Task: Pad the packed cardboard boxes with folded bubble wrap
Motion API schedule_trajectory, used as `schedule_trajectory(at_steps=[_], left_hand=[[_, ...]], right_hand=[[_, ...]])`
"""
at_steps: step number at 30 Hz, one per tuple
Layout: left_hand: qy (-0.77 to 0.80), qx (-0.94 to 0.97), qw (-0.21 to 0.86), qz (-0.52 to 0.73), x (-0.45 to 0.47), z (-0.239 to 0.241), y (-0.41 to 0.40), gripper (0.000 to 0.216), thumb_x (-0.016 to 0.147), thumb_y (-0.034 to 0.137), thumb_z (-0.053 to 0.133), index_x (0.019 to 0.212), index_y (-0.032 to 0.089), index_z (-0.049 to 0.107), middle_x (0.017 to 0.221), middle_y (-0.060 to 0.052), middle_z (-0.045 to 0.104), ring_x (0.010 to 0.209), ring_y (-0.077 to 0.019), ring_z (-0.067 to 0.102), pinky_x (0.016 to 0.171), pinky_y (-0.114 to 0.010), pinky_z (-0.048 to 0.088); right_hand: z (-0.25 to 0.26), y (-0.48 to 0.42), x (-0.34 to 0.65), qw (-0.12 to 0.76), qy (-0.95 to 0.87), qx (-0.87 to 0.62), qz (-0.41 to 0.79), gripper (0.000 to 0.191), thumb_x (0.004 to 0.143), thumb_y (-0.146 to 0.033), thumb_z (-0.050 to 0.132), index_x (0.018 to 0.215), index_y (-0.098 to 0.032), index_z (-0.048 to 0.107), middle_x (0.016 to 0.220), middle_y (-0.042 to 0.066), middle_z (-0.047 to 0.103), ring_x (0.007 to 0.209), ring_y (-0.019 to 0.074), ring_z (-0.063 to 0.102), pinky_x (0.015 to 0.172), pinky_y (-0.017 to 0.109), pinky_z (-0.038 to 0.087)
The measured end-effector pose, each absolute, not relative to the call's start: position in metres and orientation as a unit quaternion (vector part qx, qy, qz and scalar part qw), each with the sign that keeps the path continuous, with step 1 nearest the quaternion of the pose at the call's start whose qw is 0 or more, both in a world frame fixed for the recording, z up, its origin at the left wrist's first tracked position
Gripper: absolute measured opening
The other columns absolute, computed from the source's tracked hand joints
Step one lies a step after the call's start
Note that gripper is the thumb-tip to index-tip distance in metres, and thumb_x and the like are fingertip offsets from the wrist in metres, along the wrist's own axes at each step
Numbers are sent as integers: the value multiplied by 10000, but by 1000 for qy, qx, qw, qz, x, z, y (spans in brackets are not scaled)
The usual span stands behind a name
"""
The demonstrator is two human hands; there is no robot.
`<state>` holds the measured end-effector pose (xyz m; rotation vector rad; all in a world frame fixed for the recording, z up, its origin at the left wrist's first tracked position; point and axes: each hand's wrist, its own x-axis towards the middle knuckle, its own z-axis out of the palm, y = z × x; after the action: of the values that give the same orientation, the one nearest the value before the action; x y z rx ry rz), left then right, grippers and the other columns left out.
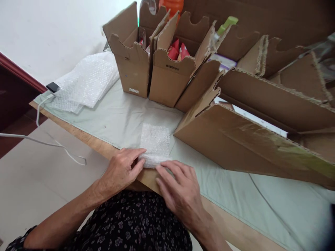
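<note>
A small sheet of bubble wrap [155, 141] lies on the pale green cloth [123, 118] near the table's front edge, its near end rolled into a thick bundle. My left hand [123, 169] presses fingertips on the left end of that roll. My right hand [179, 186] rests its fingers on the roll's right end. What sits inside the roll is hidden.
A stack of bubble wrap sheets [85, 82] lies at the far left beside a phone [52, 86] with a white cable [47, 143]. Open cardboard boxes [167, 75] with red packets stand behind. A long cardboard box [251, 139] lies to the right. The wooden table edge [86, 137] runs diagonally.
</note>
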<state>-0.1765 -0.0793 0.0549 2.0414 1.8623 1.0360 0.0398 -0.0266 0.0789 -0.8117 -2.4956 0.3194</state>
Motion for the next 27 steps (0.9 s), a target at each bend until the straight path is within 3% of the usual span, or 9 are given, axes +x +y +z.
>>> schedule_trajectory(at_steps=[4, 8, 11, 14, 17, 21, 24, 27], left_hand=[[653, 682, 58, 323, -179, 57, -81, 269, 1005, 227, 586, 1252, 144, 650, 1007, -112, 737, 838, -230, 708, 776, -394, 590], [611, 708, 70, 347, -177, 67, -94, 370, 963, 207, 649, 1331, 181, 613, 1271, -162, 671, 1190, -299, 643, 1006, -463, 544], [574, 723, 122, 364, -174, 69, -96, 314, 968, 111, 599, 1267, 196, 641, 1124, -102, 727, 1086, -251, 663, 954, -418, 544], [590, 713, 129, 357, -171, 63, -85, 224, 991, 117, 581, 1186, 188, 666, 928, -54, 727, 886, -213, 664, 839, -390, 547], [622, 708, 81, 325, -171, 56, -70, 198, 996, 177, 600, 1177, 174, 680, 958, -80, 731, 893, -242, 668, 847, -431, 558], [652, 654, 62, 378, -171, 62, -74, 212, 976, 209, 638, 1179, 164, 684, 1019, -98, 736, 928, -235, 706, 851, -392, 602], [671, 583, 166, 427, -166, 72, -94, 124, 962, 192, 633, 1057, 200, 713, 915, -41, 765, 825, -176, 743, 751, -280, 632], [663, 505, 321, 450, -153, 77, -108, 243, 947, 211, 632, 1174, 212, 719, 1063, -55, 826, 950, -198, 801, 840, -288, 666]], right_hand=[[67, -12, 30, 195, -933, -279, 119, 251, 1033, -138, 518, 1225, -180, 675, 1203, 93, 752, 1163, 268, 629, 890, 402, 454], [71, -4, 31, 205, -921, -275, 182, 280, 1046, -127, 475, 1223, -204, 678, 1025, 57, 782, 959, 222, 663, 837, 383, 452], [79, -4, 38, 183, -904, -277, 270, 280, 1057, -171, 475, 1238, -235, 678, 942, 22, 771, 863, 193, 659, 833, 366, 472], [80, -7, 41, 209, -899, -318, 218, 261, 1054, -222, 499, 1224, -218, 697, 1079, 74, 762, 977, 231, 661, 860, 389, 492], [76, -10, 38, 223, -908, -334, 114, 258, 1039, -264, 543, 1232, -190, 697, 1171, 123, 733, 1056, 283, 630, 871, 425, 475], [69, -7, 33, 183, -929, -303, 109, 229, 1011, -188, 568, 1198, -172, 699, 1136, 101, 762, 987, 276, 655, 832, 427, 464], [66, -1, 35, 237, -889, -344, 188, 219, 1016, -169, 550, 1170, -199, 704, 1058, 71, 791, 915, 242, 693, 830, 401, 494], [70, -7, 38, 294, -815, -392, 309, 204, 1005, -210, 576, 1160, -226, 707, 998, 40, 791, 886, 218, 714, 838, 366, 529]])
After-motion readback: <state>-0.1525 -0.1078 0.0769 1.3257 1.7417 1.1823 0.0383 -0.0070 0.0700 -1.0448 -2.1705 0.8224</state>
